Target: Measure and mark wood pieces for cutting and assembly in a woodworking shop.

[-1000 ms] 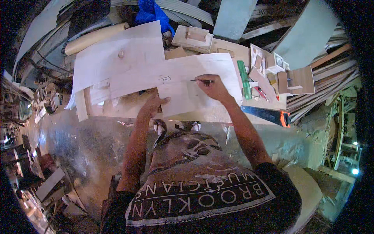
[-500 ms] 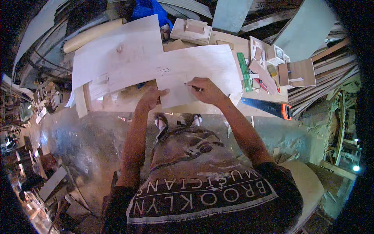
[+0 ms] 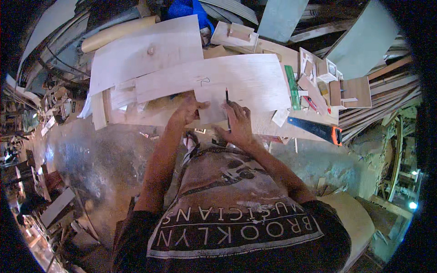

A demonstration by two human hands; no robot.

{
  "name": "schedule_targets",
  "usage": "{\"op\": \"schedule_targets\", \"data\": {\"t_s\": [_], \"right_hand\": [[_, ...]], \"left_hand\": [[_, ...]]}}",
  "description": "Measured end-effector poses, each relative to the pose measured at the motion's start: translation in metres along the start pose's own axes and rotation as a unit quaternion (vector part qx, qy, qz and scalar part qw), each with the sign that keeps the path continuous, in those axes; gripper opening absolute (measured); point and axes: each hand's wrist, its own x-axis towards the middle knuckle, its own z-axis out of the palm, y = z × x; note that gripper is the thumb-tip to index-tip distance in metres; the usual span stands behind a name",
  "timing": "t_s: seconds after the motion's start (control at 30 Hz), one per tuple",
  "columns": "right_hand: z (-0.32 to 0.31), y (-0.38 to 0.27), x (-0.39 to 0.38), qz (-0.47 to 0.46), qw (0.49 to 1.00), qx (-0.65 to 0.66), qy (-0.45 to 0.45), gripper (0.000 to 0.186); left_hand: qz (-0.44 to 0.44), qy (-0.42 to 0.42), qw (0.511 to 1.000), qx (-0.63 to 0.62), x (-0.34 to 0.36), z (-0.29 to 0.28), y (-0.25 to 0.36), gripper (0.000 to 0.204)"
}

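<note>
A pale thin wooden sheet (image 3: 255, 73) with a notched near edge and a small dark drawn mark lies in front of me. My left hand (image 3: 187, 111) grips this sheet at the corner of the notch, its thumb on top and the other fingers partly hidden by the edge. At the sheet's near part rests my right hand (image 3: 240, 123), with a dark pencil (image 3: 227, 94) held along its fingers. The pencil's tip points away from me, over the sheet's surface.
Another pale sheet (image 3: 136, 59) lies farther left, beside a brown roll (image 3: 116, 35). To the right are a green ruler (image 3: 292, 87), a handsaw (image 3: 314, 129) with an orange-and-black handle, and small wooden box pieces (image 3: 357, 92). Something blue (image 3: 190, 11) sits at the back.
My right hand has come toward me, and the pencil has swung to point away from me. My left hand stays on the sheet's edge. The whole view has shifted slightly.
</note>
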Motion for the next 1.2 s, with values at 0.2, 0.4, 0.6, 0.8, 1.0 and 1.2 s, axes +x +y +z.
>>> {"op": "schedule_targets", "data": {"t_s": [0.2, 0.4, 0.6, 0.8, 1.0, 1.2], "right_hand": [[0.04, -0.048, 0.024, 0.078, 0.996, -0.029, 0.039, 0.079], [0.056, -0.069, 0.03, 0.124, 0.99, -0.057, 0.047, 0.077], [0.06, -0.066, 0.021, 0.12, 0.992, -0.008, 0.034, 0.081], [0.041, -0.064, -0.003, 0.154, 0.987, -0.046, 0.01, 0.097], [0.044, -0.07, 0.021, 0.274, 0.958, -0.08, 0.032, 0.11], [0.031, -0.06, 0.019, 0.267, 0.962, -0.03, 0.041, 0.103]], "left_hand": [[-0.042, -0.041, 0.989, -0.137, 0.013, -0.011, -0.022, 0.039], [-0.049, -0.025, 0.997, -0.06, -0.008, -0.013, -0.003, 0.037], [-0.071, -0.013, 0.997, 0.0, -0.038, -0.006, 0.029, 0.035], [-0.013, -0.087, 0.988, 0.125, -0.012, -0.002, 0.025, 0.041], [0.069, -0.085, 0.992, 0.057, 0.002, -0.009, -0.004, 0.051], [-0.048, -0.106, 0.946, -0.304, 0.011, -0.01, -0.012, 0.055]]}}
